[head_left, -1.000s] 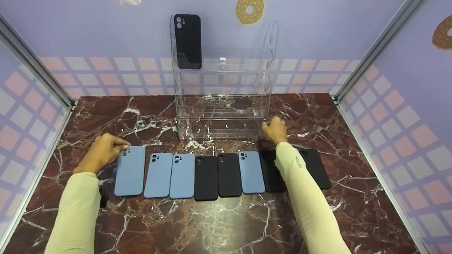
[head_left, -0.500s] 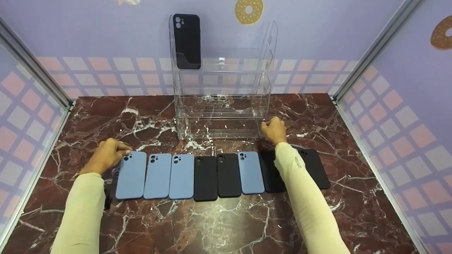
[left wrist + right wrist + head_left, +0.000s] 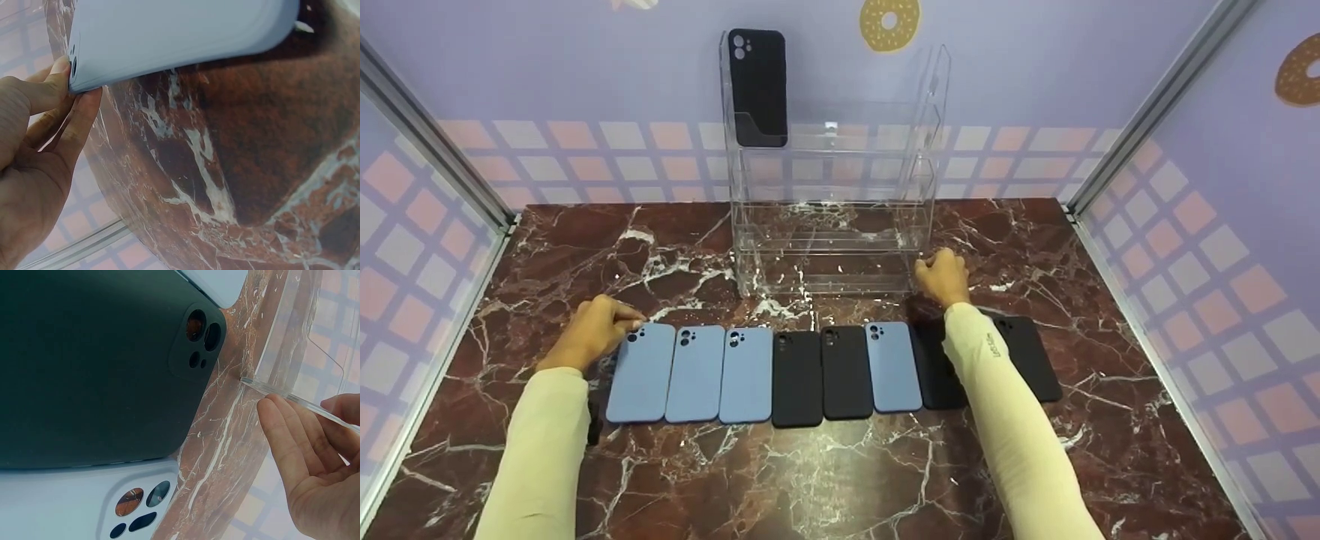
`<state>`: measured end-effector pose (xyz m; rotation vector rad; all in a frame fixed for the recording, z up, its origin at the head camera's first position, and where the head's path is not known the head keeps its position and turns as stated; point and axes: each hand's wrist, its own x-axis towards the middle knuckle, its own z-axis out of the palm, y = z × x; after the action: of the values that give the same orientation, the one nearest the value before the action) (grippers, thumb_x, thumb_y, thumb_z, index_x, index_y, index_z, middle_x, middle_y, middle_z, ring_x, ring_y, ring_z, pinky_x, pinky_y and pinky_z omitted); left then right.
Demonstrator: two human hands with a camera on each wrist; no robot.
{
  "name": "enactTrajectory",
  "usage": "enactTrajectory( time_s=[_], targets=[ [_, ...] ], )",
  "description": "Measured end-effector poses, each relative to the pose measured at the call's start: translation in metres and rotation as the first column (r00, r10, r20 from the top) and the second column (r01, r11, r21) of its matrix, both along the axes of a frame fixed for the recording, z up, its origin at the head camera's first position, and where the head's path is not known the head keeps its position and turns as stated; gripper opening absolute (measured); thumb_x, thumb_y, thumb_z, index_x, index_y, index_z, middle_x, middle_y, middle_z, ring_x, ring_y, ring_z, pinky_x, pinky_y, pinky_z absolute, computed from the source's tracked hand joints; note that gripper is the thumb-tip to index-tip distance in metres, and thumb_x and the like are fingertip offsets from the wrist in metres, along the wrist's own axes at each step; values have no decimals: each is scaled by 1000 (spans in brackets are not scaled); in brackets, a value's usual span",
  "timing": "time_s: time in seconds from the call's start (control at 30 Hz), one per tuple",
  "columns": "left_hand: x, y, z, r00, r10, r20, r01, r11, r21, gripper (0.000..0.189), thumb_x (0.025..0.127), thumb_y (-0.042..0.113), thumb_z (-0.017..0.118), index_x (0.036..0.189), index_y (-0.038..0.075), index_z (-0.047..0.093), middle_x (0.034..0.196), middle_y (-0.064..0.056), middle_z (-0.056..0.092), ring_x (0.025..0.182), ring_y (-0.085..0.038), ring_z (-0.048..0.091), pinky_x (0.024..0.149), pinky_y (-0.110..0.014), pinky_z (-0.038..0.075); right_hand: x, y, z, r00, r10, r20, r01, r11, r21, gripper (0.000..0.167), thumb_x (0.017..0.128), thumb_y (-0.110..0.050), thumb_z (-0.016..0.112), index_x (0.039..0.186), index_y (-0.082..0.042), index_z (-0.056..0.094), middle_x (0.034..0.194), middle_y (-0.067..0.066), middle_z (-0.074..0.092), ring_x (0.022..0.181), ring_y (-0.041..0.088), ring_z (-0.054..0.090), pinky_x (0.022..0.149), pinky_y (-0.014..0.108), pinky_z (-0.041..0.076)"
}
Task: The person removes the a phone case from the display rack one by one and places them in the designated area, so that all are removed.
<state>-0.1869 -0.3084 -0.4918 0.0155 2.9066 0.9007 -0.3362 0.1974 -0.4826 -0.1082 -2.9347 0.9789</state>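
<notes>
At the left end of the row, my left hand [image 3: 589, 334] pinches the camera-hole end of a light blue phone case [image 3: 641, 375]. Thumb and fingers grip that corner in the left wrist view, where the case [image 3: 180, 34] appears slightly raised off the tabletop. My right hand [image 3: 943, 277] holds the lower front right edge of a clear tiered display rack [image 3: 829, 250]. In the right wrist view, thumb and fingers pinch the rack's side panel [image 3: 295, 399]. A black phone case [image 3: 759, 90] stands upright in the rack's top tier, at its left end.
Several blue and black phone cases, including a black one [image 3: 797, 379], lie side by side on the marbled red-brown table [image 3: 840, 480]. My right forearm partly covers cases at the right. Patterned walls [image 3: 1207, 217] enclose the back and sides.
My left hand has moved down and slightly right with the leftmost blue case, which now lines up beside its neighbour. The right hand keeps its hold on the rack.
</notes>
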Motion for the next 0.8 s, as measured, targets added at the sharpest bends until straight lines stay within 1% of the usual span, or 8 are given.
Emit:
enactTrajectory(
  time_s=[0.2,0.3,0.43,0.5,0.67,0.73,0.8],
  targets=[
    [2,1,0,1000,8,19,-9,1000,9,19,98,4,64,111,-4,75,111,-28,70,87,-33,70,73,-45,53,-1,0,0,1000,9,-9,-9,1000,9,30,94,-20,61,100,4,77,110,25,72,109,45,66,99,56,48],
    [3,1,0,999,14,47,-15,1000,9,20,98,4,63,112,-4,75,114,-29,69,92,-37,70,77,-49,54,-1,-1,0,1000,16,-15,-16,1000,7,29,94,-20,61,98,3,78,110,24,72,110,43,66,100,56,48],
    [2,2,1,997,14,73,-14,1000,1,21,99,4,62,114,-5,73,118,-31,67,101,-43,68,81,-53,53,-1,-2,0,1000,8,-9,-8,1000,0,28,93,-21,62,95,1,79,108,23,73,106,43,68,98,55,49],
    [2,2,1,996,18,83,-17,1000,-3,22,99,4,62,115,-6,73,118,-32,67,100,-42,68,78,-50,53,0,-2,0,1000,8,-8,-8,1000,-2,28,94,-21,62,95,2,79,106,23,74,104,43,68,97,55,50],
    [1,3,3,996,17,89,-16,1000,-13,23,99,5,63,117,-7,71,119,-32,66,91,-34,68,72,-42,50,0,-1,1,1000,9,-14,-9,1000,-3,29,94,-20,62,95,4,78,105,23,74,103,43,68,96,55,50],
    [1,3,3,996,14,88,-13,1000,-11,23,99,5,63,117,-7,71,119,-32,66,89,-33,67,72,-43,50,0,0,0,1000,6,-12,-6,1000,-1,29,94,-20,62,94,4,78,106,24,73,104,43,68,96,56,50],
    [1,4,3,996,15,88,-14,1000,-13,24,99,6,62,119,-7,71,119,-32,66,93,-37,68,75,-46,51,1,0,0,1000,6,-4,-5,1000,3,29,94,-21,62,95,4,78,106,24,73,104,44,68,95,56,50]
  ],
)
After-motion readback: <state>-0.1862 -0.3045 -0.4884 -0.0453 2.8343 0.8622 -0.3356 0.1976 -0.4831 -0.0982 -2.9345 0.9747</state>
